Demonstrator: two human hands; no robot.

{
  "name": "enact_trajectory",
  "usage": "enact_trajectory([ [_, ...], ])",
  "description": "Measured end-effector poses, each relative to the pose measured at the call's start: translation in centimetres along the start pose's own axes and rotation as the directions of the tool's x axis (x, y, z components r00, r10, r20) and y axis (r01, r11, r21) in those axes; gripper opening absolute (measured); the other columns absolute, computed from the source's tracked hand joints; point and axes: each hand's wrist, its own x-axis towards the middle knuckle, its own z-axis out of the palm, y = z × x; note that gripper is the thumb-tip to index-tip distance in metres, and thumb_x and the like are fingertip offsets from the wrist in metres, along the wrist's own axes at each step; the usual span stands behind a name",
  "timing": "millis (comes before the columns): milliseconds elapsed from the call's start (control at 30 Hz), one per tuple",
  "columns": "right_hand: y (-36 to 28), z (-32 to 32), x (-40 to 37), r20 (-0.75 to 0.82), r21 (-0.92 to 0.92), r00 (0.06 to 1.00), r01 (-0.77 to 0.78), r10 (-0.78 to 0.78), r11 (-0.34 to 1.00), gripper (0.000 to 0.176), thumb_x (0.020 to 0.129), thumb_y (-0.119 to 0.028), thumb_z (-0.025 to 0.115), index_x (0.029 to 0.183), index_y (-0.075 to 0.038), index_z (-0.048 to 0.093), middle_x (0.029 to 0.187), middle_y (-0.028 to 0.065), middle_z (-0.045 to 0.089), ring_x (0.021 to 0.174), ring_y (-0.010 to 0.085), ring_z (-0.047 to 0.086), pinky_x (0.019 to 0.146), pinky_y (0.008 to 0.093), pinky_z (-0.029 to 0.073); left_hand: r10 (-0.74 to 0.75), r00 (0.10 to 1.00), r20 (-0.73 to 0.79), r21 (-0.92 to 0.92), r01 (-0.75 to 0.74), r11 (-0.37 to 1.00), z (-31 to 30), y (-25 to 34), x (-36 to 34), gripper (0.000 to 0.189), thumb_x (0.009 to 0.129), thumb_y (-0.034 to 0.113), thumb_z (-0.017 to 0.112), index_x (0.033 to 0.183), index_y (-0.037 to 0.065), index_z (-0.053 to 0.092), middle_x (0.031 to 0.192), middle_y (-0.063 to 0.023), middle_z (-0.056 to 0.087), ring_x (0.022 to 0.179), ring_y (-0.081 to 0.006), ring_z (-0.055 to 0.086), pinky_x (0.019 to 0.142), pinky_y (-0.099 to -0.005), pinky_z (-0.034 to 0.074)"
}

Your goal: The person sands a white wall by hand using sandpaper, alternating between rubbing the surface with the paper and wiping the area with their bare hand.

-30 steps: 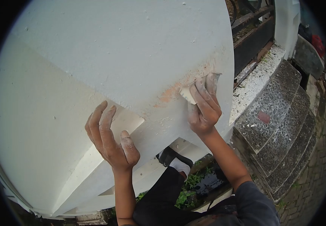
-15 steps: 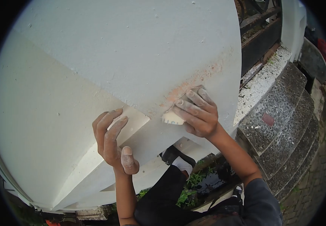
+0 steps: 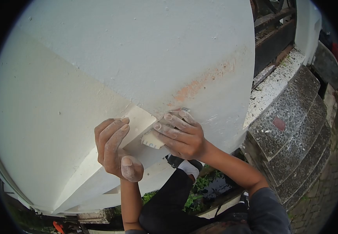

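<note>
My right hand (image 3: 184,136) presses a folded piece of sandpaper (image 3: 152,140) against the white wall (image 3: 137,54), beside the corner of a ledge (image 3: 141,117). Pale backing with printed letters shows below the fingers. Above this hand, an orange-pink worn streak (image 3: 200,84) runs up to the right across the paint. My left hand (image 3: 114,150) is at the ledge, its fingers loosely bent and the thumb apart, with nothing in it. White dust coats the fingers of both hands.
Dark grey pebbled steps (image 3: 290,117) curve down on the right, with a reddish flat piece (image 3: 279,123) on them. A dark fence (image 3: 274,43) stands at upper right. My shoe (image 3: 177,160) is below the ledge, near green plants (image 3: 194,197).
My right hand has slid down and left with the sandpaper, from the worn streak to the ledge corner, uncovering more of the streak. My left hand has stayed nearly in place.
</note>
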Motion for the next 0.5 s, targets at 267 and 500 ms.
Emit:
enact_trajectory([
  [267, 0.9, -1.3, 0.5, -0.088, -0.202, 0.991, -0.118, 0.102, 0.972, 0.02, 0.08, -0.007, 0.058, 0.096, -0.008, 0.07, 0.112, 0.0054, 0.065, 0.113, 0.0228, 0.056, 0.096, 0.0391, 0.046, 0.071, 0.997, -0.037, -0.015, -0.072, 0.997, -0.2, -0.3, -0.1, 0.043, 0.084, 0.031, 0.035, 0.089, -0.004, 0.059, 0.083, -0.0206, 0.063, 0.078, -0.0337, 0.058, 0.071, -0.046, 0.047],
  [500, 7.2, -5.8, 0.5, -0.378, -0.24, 0.903, -0.307, 0.203, 0.921, 0.021, 0.081, -0.012, 0.059, 0.099, -0.011, 0.07, 0.108, 0.0036, 0.066, 0.111, 0.0248, 0.058, 0.096, 0.042, 0.043, 0.075, 0.993, -0.087, -0.018, -0.077, 0.997, -0.3, -0.4, -0.5, 0.043, 0.086, 0.032, 0.035, 0.083, -0.003, 0.06, 0.079, -0.0193, 0.063, 0.074, -0.0322, 0.058, 0.067, -0.0445, 0.047],
])
